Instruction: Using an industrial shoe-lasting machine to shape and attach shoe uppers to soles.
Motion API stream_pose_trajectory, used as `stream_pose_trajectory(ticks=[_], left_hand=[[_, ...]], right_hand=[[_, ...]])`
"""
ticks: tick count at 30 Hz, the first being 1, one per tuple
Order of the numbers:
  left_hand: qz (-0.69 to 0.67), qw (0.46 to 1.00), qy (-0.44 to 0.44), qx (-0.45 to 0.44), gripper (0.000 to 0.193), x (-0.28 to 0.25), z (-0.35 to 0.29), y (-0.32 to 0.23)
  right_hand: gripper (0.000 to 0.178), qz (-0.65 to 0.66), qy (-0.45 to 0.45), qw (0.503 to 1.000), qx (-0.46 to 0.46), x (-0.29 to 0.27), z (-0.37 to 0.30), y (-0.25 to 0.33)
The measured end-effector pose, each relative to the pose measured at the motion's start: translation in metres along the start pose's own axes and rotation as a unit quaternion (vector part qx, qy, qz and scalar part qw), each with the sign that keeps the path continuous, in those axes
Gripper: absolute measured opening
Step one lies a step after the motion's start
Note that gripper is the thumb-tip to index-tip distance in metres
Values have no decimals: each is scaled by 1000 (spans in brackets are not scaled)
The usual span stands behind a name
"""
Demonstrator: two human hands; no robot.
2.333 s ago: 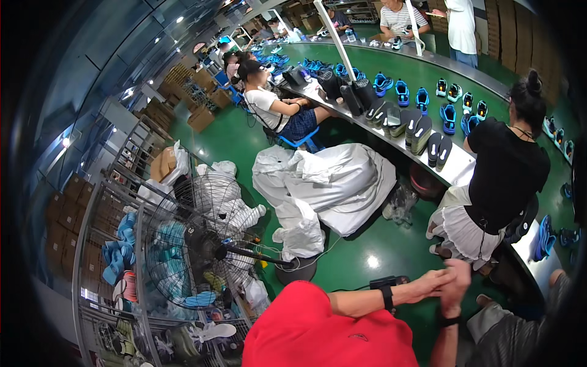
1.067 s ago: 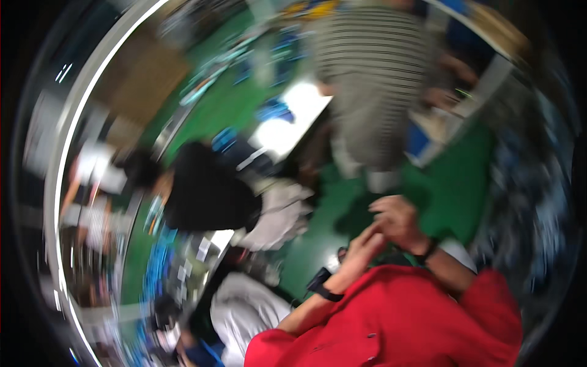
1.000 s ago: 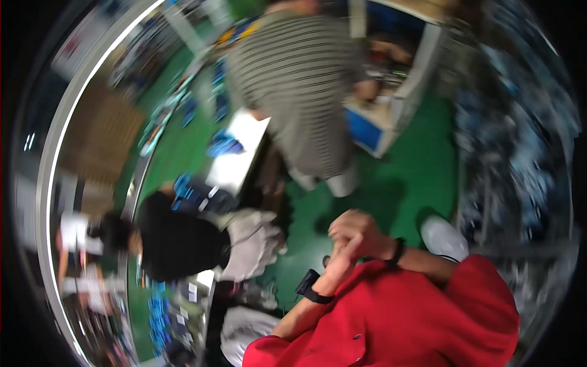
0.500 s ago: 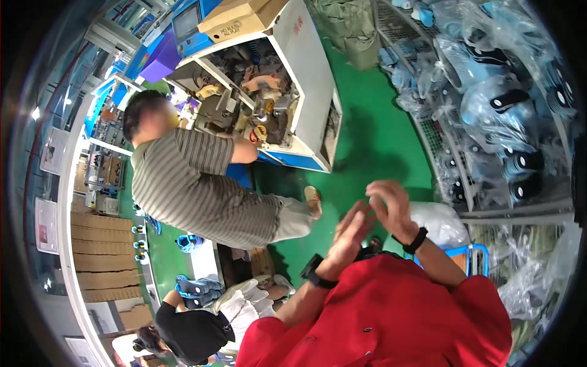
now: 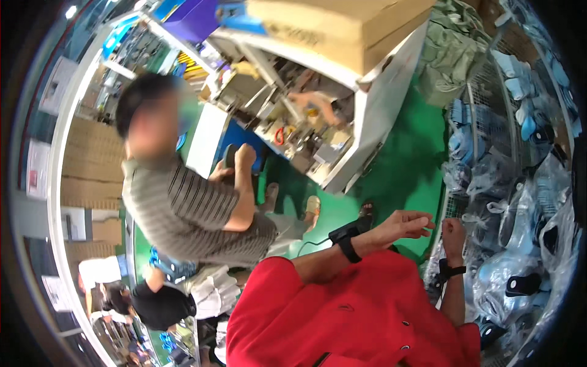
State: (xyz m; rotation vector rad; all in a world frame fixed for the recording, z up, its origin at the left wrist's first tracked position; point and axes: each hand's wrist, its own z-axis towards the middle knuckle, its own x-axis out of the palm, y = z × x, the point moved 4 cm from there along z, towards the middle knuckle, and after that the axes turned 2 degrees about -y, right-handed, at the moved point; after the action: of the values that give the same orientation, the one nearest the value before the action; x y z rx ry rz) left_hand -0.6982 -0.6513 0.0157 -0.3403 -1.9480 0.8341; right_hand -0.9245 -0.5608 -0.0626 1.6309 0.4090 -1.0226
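My left hand (image 5: 408, 225) reaches to the right, palm empty and fingers stretched out, above the green floor beside the rack. It wears a black wrist strap (image 5: 348, 244) with a dark box and a thin cable. Close to its fingertips is my right hand (image 5: 452, 237), fingers curled in, with nothing visible in it. A black strap (image 5: 451, 269) is on that wrist too. The hands do not touch. Just right of my right hand hang clear plastic bags (image 5: 504, 272) holding light-blue and black pieces.
A wire-mesh rack (image 5: 489, 104) lines the right side. Ahead stands a white machine cabinet (image 5: 385, 131), a cardboard box (image 5: 318, 30) on top. A person in a striped shirt (image 5: 183, 202) stands at left, holding a dark object (image 5: 230, 156). Another, in black (image 5: 162, 306), is behind.
My view has turned right and closer to the cabinet. My hands have moved right, and the right one's fingers have curled. The striped-shirt person has drawn back from the cabinet and holds a dark object.
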Motion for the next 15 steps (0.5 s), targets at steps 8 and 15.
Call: stream_pose_trajectory(ticks=[8,15], left_hand=[[-3,997,31,-74,52,-36,114,-58],[3,996,-85,-12,59,-88,229,-129]], right_hand=[[7,182,-9,983,-30,26,197,30],[13,173,105,973,-113,61,395,58]])
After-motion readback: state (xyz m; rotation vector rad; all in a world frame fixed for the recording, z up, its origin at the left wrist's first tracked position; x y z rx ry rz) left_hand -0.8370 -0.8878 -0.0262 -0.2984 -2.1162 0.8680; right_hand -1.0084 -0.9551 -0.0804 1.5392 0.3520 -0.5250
